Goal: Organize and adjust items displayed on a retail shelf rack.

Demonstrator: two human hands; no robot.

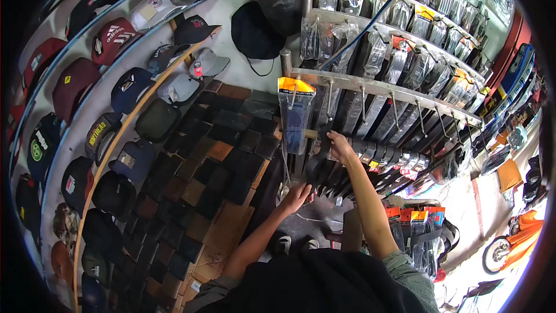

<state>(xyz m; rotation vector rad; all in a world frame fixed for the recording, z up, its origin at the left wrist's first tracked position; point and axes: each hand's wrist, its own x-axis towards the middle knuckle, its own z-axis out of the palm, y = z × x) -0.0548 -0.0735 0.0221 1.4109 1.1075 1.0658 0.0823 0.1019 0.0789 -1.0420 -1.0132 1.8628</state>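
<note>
A black belt (319, 163) hangs in a loose curve between my two hands, in front of the belt rack. Higher up, my right hand (341, 147) grips its upper part with the fingers curled around the strap. Below and to the left, my left hand (298, 198) is closed at the belt's lower end; the fingers partly hide that end. Just left of my right hand, a blue belt (296, 124) in a clear plastic bag with an orange header hangs from a hook. Behind the hands is a row of rolled belts (382, 153).
A metal rack rail (391, 89) with projecting hooks crosses ahead, bearing bagged belts. Wallets (217, 150) cover a slanted display on the left, beside shelves of caps (132, 89). More bagged belts (419, 237) hang near my right elbow. An orange motorcycle (521, 237) stands far right.
</note>
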